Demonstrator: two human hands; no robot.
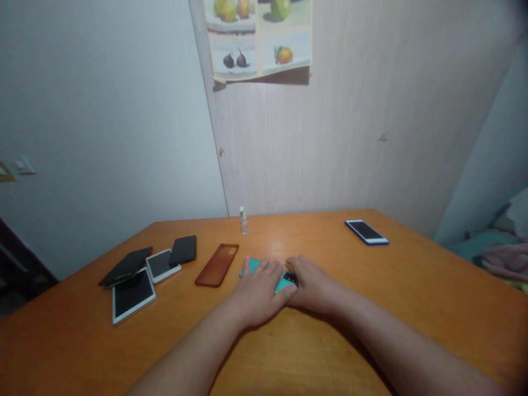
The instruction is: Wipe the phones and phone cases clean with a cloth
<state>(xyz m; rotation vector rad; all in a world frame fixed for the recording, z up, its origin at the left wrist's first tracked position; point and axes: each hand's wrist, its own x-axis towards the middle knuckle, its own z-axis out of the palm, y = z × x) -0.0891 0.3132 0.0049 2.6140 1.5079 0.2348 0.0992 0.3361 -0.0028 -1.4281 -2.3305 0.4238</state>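
Note:
A turquoise phone with a dark camera block lies on the wooden table in front of me, largely covered by my hands. My left hand rests across its top, fingers spread apart and thumb stretched toward the camera end. At the right end, my right hand is closed around the phone's edge; its fingertips are partly hidden. To the left of my left hand, a translucent brown phone case lies flat, apart from both hands.
At left sit a black wallet-like case, a white tablet, a smaller white device and a black rectangular item overlapping it. A small clear bottle stands at the back. A blue-edged phone lies far right on the table.

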